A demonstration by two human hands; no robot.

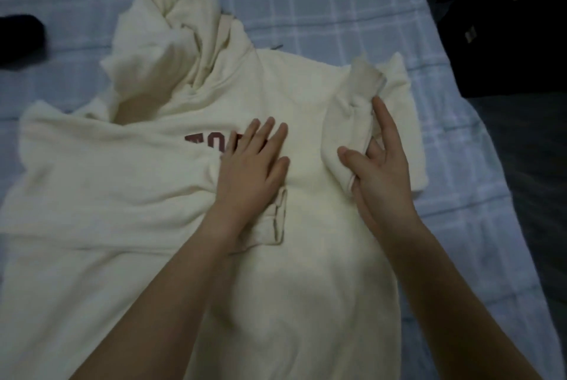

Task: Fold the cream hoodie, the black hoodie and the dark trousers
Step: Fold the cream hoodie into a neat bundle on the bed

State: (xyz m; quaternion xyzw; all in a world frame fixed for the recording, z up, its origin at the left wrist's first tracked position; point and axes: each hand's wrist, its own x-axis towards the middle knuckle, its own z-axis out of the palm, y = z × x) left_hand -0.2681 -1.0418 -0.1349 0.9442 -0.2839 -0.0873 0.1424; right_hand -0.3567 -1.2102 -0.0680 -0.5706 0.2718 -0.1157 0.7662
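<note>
**Hand positions on the cream hoodie**

The cream hoodie [306,257] lies front-up on the bed [337,11], with its hood [184,11] at the far end. The left hand [251,171] lies flat on the chest of the hoodie, fingers straight and spread, just beside the red lettering [208,142]. A sleeve cuff [279,220] lies under its wrist. The right hand [380,165] grips the hoodie's other sleeve [346,122], folded in over the chest: thumb on top, index finger extended, remaining fingers curled underneath.
</note>
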